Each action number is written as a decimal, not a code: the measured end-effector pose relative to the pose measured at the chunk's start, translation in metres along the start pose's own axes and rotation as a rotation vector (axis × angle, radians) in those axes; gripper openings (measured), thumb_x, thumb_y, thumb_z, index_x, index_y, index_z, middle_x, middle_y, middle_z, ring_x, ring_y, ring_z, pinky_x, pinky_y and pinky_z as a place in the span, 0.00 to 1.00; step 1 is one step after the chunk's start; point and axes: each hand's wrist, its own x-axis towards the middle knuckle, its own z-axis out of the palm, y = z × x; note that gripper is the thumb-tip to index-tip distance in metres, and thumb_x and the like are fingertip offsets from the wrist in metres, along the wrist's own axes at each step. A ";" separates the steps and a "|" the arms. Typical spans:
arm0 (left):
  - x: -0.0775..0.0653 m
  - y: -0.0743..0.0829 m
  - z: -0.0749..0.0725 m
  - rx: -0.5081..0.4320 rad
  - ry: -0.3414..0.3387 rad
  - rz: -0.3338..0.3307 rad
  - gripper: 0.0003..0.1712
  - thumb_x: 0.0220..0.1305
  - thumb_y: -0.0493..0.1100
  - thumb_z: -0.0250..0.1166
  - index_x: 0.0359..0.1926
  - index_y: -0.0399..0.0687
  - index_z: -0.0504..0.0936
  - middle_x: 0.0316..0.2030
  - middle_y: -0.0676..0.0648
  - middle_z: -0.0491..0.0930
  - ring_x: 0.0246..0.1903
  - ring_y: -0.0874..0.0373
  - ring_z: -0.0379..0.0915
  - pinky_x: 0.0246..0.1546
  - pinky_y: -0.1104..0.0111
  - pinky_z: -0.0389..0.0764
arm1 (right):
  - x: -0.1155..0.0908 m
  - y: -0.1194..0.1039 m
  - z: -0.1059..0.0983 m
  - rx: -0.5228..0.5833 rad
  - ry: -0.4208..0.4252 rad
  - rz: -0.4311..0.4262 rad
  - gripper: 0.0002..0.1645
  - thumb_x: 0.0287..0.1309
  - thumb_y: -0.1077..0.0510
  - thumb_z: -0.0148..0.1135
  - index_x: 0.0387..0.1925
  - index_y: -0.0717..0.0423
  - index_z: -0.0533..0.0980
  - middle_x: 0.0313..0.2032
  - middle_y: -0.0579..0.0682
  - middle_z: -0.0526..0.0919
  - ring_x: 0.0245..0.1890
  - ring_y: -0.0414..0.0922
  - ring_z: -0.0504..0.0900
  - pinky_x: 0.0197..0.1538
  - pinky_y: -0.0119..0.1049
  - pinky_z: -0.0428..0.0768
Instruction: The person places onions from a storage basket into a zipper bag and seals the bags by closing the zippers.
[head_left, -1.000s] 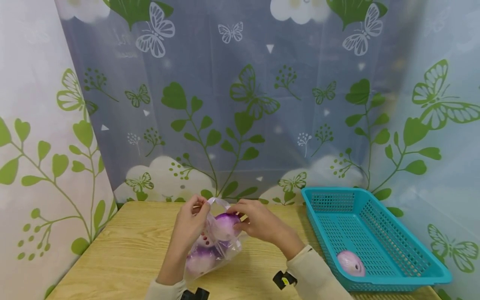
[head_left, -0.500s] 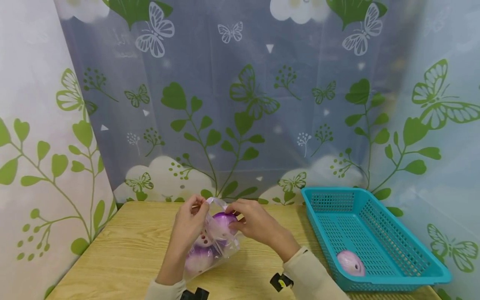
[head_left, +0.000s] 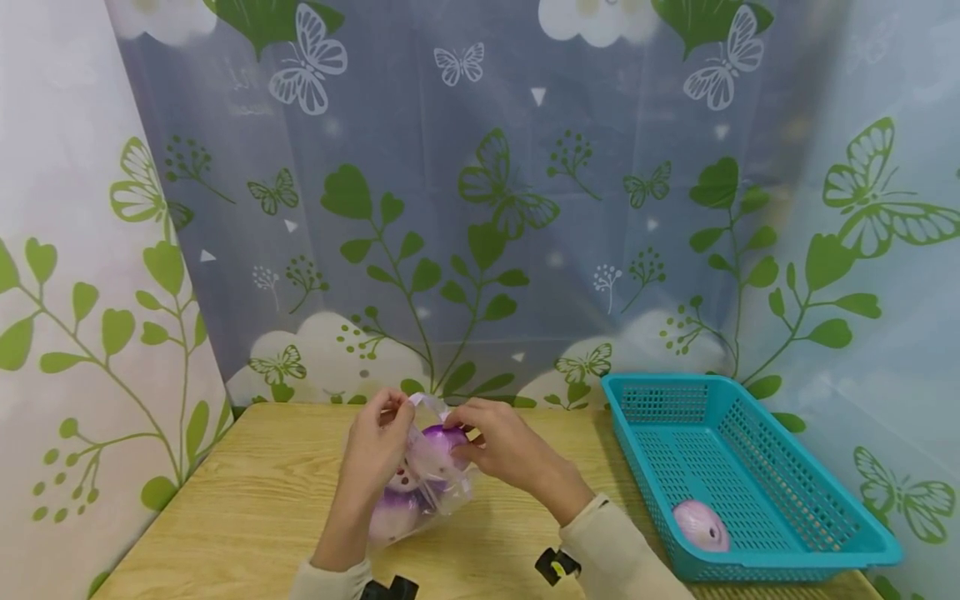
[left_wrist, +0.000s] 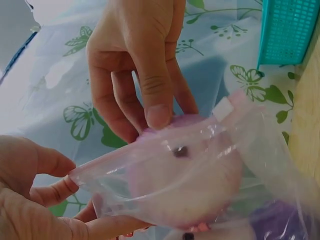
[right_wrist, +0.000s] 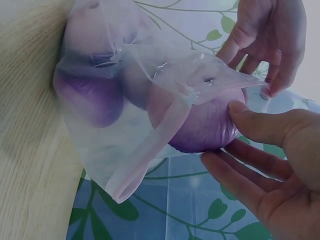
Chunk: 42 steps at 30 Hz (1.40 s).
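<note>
My left hand (head_left: 375, 446) pinches the edge of a clear zip bag (right_wrist: 107, 150) at its mouth, between thumb and finger. My right hand (head_left: 510, 442) holds a round purple-and-white ball (right_wrist: 215, 125) at the opening, thumb on one side and fingers on the other. Most of that ball lies behind the clear film in the left wrist view, with a dark spot on its pale side. A white slider (left_wrist: 223, 109) sits on the bag's pink zip strip. Lower in the bag are more purple-and-white balls (right_wrist: 92, 100) and some small red dots.
A turquoise perforated basket (head_left: 757, 568) stands at the table's right side with one pinkish-purple ball (head_left: 701, 525) in its near left corner. The wooden table (head_left: 277, 483) meets a patterned cloth backdrop (head_left: 450, 250) at the back.
My right hand and the ball it holds have shifted slightly left and deeper into the bag's mouth. My left hand keeps its pinch on the edge.
</note>
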 end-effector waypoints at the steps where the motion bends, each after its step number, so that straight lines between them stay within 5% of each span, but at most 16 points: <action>1: 0.000 0.000 0.000 -0.004 0.004 0.008 0.09 0.75 0.43 0.57 0.44 0.41 0.78 0.57 0.36 0.80 0.62 0.40 0.77 0.57 0.52 0.81 | 0.001 0.000 0.001 -0.006 -0.002 -0.005 0.15 0.59 0.67 0.72 0.48 0.61 0.82 0.46 0.55 0.87 0.45 0.48 0.89 0.47 0.30 0.89; 5: -0.001 0.001 0.000 -0.030 0.017 0.047 0.08 0.75 0.41 0.56 0.43 0.40 0.78 0.57 0.34 0.79 0.64 0.35 0.74 0.69 0.39 0.71 | 0.003 0.000 0.006 -0.055 0.000 -0.042 0.14 0.56 0.66 0.74 0.45 0.59 0.84 0.44 0.53 0.88 0.43 0.46 0.88 0.45 0.33 0.89; 14: 0.000 0.001 0.000 -0.073 0.039 0.039 0.09 0.76 0.40 0.55 0.45 0.38 0.77 0.56 0.34 0.78 0.65 0.35 0.73 0.72 0.39 0.68 | 0.002 0.001 0.019 -0.111 -0.040 -0.076 0.07 0.55 0.67 0.75 0.37 0.58 0.88 0.38 0.50 0.90 0.37 0.42 0.88 0.39 0.23 0.85; 19: 0.000 0.001 -0.004 -0.086 0.011 0.013 0.09 0.77 0.42 0.55 0.46 0.40 0.77 0.59 0.34 0.77 0.66 0.34 0.72 0.70 0.38 0.70 | -0.001 0.004 0.016 -0.093 -0.058 -0.078 0.06 0.57 0.70 0.71 0.36 0.60 0.88 0.36 0.52 0.91 0.37 0.43 0.90 0.41 0.29 0.88; 31: 0.000 0.000 -0.003 -0.084 -0.027 -0.016 0.09 0.76 0.43 0.56 0.45 0.42 0.76 0.63 0.34 0.75 0.68 0.34 0.70 0.68 0.37 0.72 | -0.013 0.015 -0.024 -0.081 0.001 -0.021 0.08 0.63 0.70 0.65 0.40 0.61 0.86 0.39 0.55 0.91 0.37 0.46 0.90 0.40 0.26 0.87; 42: -0.002 0.001 -0.001 -0.080 -0.042 -0.002 0.09 0.76 0.43 0.56 0.45 0.42 0.77 0.62 0.33 0.76 0.67 0.32 0.71 0.68 0.36 0.71 | -0.037 0.030 -0.093 -0.118 -0.258 0.082 0.11 0.65 0.66 0.65 0.47 0.55 0.85 0.46 0.53 0.89 0.41 0.46 0.89 0.41 0.28 0.87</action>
